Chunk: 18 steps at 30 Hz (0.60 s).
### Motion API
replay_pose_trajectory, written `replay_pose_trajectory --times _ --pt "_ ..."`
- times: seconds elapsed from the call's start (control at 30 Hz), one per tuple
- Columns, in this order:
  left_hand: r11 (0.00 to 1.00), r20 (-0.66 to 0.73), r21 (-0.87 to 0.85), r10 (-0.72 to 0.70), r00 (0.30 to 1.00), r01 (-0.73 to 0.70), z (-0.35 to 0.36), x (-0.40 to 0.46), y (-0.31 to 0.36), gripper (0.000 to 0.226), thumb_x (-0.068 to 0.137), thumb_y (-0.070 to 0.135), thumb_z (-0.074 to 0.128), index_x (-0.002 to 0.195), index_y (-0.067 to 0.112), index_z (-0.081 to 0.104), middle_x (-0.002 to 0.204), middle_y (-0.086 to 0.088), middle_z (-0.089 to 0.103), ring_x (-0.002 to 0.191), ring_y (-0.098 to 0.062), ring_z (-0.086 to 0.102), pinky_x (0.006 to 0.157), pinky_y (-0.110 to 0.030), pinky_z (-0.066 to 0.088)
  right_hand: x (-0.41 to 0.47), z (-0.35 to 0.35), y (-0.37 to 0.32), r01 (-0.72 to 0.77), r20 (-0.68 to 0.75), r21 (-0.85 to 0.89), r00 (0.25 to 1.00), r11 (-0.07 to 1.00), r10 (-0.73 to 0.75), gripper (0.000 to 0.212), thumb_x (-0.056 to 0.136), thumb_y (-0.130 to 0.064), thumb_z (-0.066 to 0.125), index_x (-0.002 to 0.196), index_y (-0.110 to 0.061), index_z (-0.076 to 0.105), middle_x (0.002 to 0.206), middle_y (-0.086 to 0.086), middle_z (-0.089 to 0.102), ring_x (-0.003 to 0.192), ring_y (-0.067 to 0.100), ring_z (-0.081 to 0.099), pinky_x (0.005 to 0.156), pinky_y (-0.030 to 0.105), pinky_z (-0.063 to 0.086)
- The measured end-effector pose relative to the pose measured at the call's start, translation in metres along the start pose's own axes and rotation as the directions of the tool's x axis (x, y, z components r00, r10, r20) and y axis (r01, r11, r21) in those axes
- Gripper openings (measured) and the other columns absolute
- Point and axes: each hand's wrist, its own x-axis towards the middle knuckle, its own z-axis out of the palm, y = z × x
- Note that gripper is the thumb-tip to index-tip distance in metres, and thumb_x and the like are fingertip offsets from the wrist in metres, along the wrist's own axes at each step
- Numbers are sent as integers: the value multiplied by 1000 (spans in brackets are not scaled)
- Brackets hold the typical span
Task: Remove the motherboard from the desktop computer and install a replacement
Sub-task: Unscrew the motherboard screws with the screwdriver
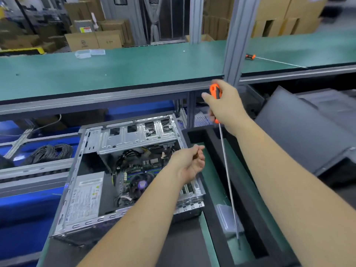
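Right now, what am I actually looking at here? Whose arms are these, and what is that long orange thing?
There is no robot: a person wears a camera on the head, so you see that person's own arms from above. The right hand has its grip on an orange-handled screwdriver, its long thin shaft pointing down over a black foam tray. The left hand hovers over an open desktop computer case with fingers curled round something small; what it is I cannot tell. Inside the case, the motherboard and cables show. A second screwdriver lies on the green shelf above.
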Motion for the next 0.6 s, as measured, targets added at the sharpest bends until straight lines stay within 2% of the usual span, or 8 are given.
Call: replay_pose_trajectory --times 0.13,0.2,0.27,0.3,0.37,0.43,0.5,0.6 --pt "996 -82 81 26 996 -19 36 33 -31 31 108 21 43 84 6 58 62 0 41 42 -6 38 36 -14 31 -18 -22 84 -290 3 159 956 944 293 38 98 -15 59 134 -11 50 84 12 53 54 18 45 41 25 40" --pt "994 -173 109 45 984 -27 46 53 -48 34 108 21 43 81 4 57 64 -3 44 47 -10 43 37 -16 36 -28 -30 117 -365 -10 195 927 910 374 24 97 -13 59 121 -12 56 85 15 51 56 19 45 42 25 40" --pt "994 -271 107 26 962 4 49 70 -64 35 108 20 41 82 2 56 73 -9 51 57 -18 52 48 -23 46 -36 -37 143 -414 -18 198 905 888 426 20 96 -13 59 116 -13 57 87 15 51 56 20 45 42 25 40" --pt "994 -306 102 4 952 29 50 78 -70 32 107 19 40 86 -1 56 81 -13 54 64 -22 56 57 -28 50 -38 -40 154 -436 -16 187 895 880 446 20 96 -13 59 116 -13 57 88 15 51 57 20 45 42 25 41" --pt "988 -326 114 -63 943 105 50 89 -78 31 104 24 41 112 -3 55 102 -18 56 86 -29 60 83 -37 53 -43 -45 172 -464 -15 158 882 872 472 21 96 -14 59 116 -9 55 87 13 51 57 21 46 42 25 41" --pt "973 -321 143 -129 938 183 46 96 -82 49 103 34 42 140 2 43 133 -20 49 120 -32 52 106 -45 42 -45 -48 185 -480 -13 112 875 870 484 25 96 -17 60 120 -13 55 87 11 54 57 21 48 43 26 42" --pt "954 -299 158 -199 933 254 43 96 -80 63 102 41 44 155 10 27 158 -17 29 144 -33 32 115 -52 31 -47 -48 194 -497 6 74 867 865 497 28 97 -21 60 124 -22 53 91 10 58 58 21 50 45 27 44" --pt "907 -237 273 -258 937 319 42 92 -73 70 100 39 50 158 13 20 164 -14 20 149 -31 26 113 -56 32 -48 -42 199 -494 27 37 869 869 493 21 96 -23 60 116 -19 54 90 13 59 60 22 50 47 29 45"
